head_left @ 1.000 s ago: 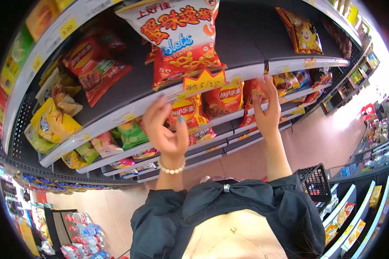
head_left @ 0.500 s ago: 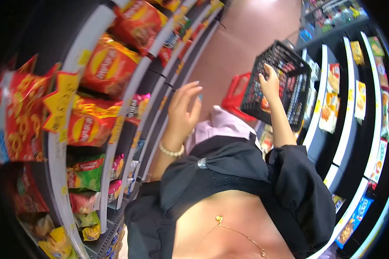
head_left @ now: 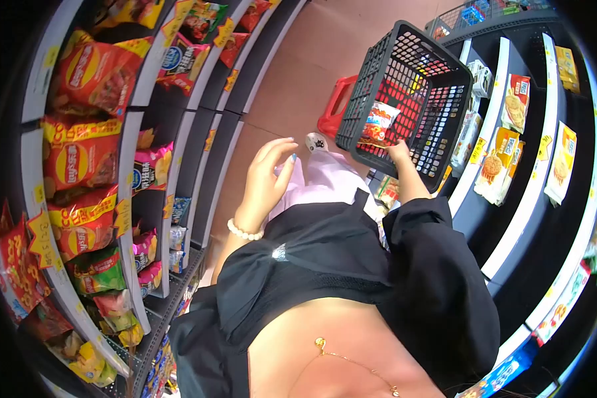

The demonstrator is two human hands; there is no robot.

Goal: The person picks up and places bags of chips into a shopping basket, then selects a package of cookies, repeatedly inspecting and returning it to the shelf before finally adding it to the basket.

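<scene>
My left hand [head_left: 268, 174], with a beaded bracelet at its wrist, is raised in front of my body, fingers apart and holding nothing. The black mesh basket [head_left: 368, 69] is tilted at the upper right, its opening facing me. My right hand [head_left: 399, 152] reaches over the basket's near rim with its fingers curled in. A red-and-white snack pack [head_left: 380, 121] lies in the basket right beside those fingertips. Whether the fingers grip the pack or part of the basket is hard to make out.
Shelves on the left hold red chip bags [head_left: 79, 162] and pink packs [head_left: 154, 166]. Biscuit packs [head_left: 499, 166] stand on the right shelves. A red plastic object [head_left: 337, 106] is behind the basket, over the pinkish floor [head_left: 282, 83]. My shoe [head_left: 316, 142] shows below.
My right hand was open above the basket; it is now lower, at the near rim, with curled fingers. The snack pack shows more fully. The view has shifted along the shelves.
</scene>
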